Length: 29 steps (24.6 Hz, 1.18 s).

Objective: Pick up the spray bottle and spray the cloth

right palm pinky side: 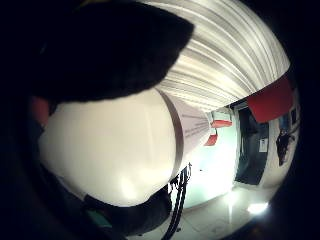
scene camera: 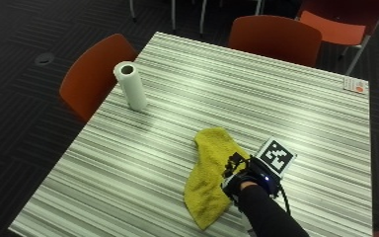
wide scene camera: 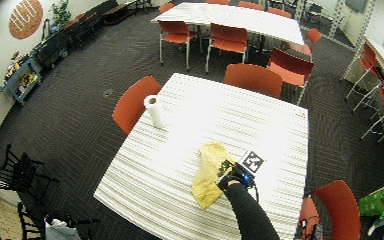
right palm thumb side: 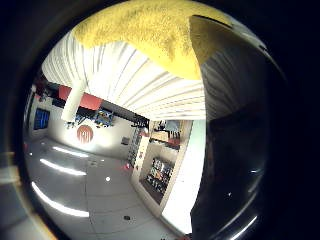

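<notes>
While the gloved right hand (scene camera: 245, 178) hovers at the yellow cloth's (scene camera: 209, 177) three o'clock edge on the striped counter (scene camera: 176, 113), a white spray bottle (right palm pinky side: 115, 150) fills its palm, apparently grasped; spraying seems unfinished.

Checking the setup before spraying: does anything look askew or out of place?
Only the yellow cloth lies rumpled, not spread flat, on the striped table. The paper towel roll stands upright.
</notes>
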Each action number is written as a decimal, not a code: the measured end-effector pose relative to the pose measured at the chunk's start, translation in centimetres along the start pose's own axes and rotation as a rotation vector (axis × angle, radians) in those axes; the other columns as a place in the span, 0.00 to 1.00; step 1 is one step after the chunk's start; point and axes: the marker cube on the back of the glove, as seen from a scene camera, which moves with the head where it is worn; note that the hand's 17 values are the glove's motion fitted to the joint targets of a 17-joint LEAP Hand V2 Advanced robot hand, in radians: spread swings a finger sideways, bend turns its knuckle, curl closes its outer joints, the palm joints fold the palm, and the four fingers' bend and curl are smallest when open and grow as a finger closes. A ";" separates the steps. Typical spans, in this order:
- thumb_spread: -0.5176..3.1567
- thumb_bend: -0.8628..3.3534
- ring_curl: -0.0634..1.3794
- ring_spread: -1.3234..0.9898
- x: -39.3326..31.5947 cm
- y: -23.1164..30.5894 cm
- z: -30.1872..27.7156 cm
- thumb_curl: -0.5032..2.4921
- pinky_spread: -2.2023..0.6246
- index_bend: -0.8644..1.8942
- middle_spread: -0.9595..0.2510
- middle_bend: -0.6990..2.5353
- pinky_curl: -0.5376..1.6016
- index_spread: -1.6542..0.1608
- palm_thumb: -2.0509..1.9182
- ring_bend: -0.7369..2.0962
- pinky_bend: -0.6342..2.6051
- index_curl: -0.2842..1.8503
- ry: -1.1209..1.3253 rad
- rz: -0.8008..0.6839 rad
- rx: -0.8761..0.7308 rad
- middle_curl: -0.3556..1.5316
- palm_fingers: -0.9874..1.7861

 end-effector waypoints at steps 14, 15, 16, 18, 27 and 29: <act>0.37 0.20 0.37 0.52 -3.6 3.8 -1.3 0.43 0.83 0.42 0.74 0.35 0.37 0.83 0.81 0.44 0.24 0.42 -0.021 -0.301 0.121 0.49 0.74; 0.37 0.20 0.37 0.52 -4.1 4.7 -1.4 0.43 0.83 0.42 0.74 0.35 0.37 0.83 0.81 0.44 0.24 0.42 -0.027 -0.349 0.149 0.50 0.74; 0.37 0.20 0.38 0.52 -4.5 5.5 -1.5 0.43 0.83 0.42 0.74 0.35 0.37 0.83 0.81 0.44 0.24 0.42 -0.037 -0.402 0.183 0.50 0.74; 0.37 0.20 0.38 0.52 -5.1 7.2 -1.7 0.43 0.83 0.42 0.74 0.35 0.37 0.83 0.81 0.43 0.24 0.42 -0.068 -0.531 0.280 0.50 0.74; 0.35 0.20 0.38 0.52 -3.8 12.2 -1.1 0.43 0.82 0.42 0.75 0.34 0.39 0.83 0.81 0.43 0.25 0.43 -0.425 -1.111 0.706 0.50 0.76; 0.34 0.20 0.38 0.52 -3.3 12.4 -1.1 0.43 0.82 0.42 0.75 0.34 0.39 0.83 0.80 0.43 0.25 0.43 -0.480 -1.118 0.752 0.50 0.77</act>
